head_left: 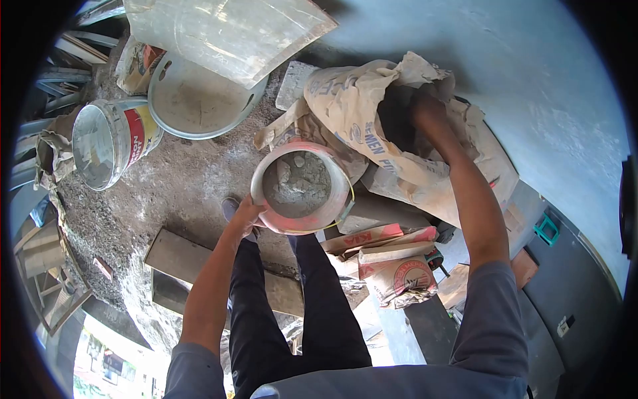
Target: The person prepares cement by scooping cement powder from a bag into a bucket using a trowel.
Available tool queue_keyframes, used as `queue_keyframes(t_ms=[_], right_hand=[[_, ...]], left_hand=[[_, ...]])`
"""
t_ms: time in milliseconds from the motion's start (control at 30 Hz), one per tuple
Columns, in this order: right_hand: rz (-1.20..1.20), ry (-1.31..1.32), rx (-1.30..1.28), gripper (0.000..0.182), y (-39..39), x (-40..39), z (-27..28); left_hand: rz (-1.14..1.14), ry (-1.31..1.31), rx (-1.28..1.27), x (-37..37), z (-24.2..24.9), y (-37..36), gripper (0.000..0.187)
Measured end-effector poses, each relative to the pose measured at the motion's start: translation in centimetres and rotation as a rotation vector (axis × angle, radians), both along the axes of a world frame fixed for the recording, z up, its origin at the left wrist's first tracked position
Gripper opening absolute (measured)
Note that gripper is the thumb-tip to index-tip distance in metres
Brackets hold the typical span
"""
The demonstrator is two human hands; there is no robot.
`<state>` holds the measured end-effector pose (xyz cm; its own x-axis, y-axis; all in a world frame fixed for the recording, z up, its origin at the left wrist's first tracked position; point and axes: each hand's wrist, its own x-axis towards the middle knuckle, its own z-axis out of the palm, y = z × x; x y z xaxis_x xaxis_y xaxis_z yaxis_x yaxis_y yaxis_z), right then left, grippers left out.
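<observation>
My left hand [247, 214] grips the rim of a round, reddish bucket [340, 199], with its fingers closed on the edge. Grey powder with lumps [299, 183] lies inside the bucket, and a yellowish handle hangs at its right side. My right hand [428, 110] reaches into the torn mouth of a large paper cement bag [359, 110]; its fingers are hidden in the shadow inside. The bag leans on its side just beyond the bucket, near the blue wall.
A paint pail [136, 136] and a wide round basin [154, 100] stand at the upper left, below a leaning flat board [226, 26]. Wooden boards [193, 256] lie by my legs. Smaller filled bags [399, 272] sit at the lower right, beside a drill-like tool [435, 259].
</observation>
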<state>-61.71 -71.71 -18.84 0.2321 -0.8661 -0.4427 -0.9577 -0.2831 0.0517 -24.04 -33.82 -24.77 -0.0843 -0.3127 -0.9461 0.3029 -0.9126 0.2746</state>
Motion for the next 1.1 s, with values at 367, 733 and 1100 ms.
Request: queue_keyframes(t_ms=[367, 733, 1100], right_hand=[[0.003, 0.129, 0.088, 0.036, 3.4, -1.0, -1.6], [0.100, -0.022, 0.050, 0.036, 3.3, 1.1, -5.7], [0.243, -0.348, 0.064, 0.037, 6.3, -1.6, -6.6]], left_hand=[[-0.009, 0.011, 0.007, 0.0, 1.1, -1.5, 0.059], [-0.029, 0.013, -0.003, 0.0, -0.7, 0.1, 0.057], [-0.017, 0.050, -0.048, 0.2, 0.0, -0.5, 0.057]])
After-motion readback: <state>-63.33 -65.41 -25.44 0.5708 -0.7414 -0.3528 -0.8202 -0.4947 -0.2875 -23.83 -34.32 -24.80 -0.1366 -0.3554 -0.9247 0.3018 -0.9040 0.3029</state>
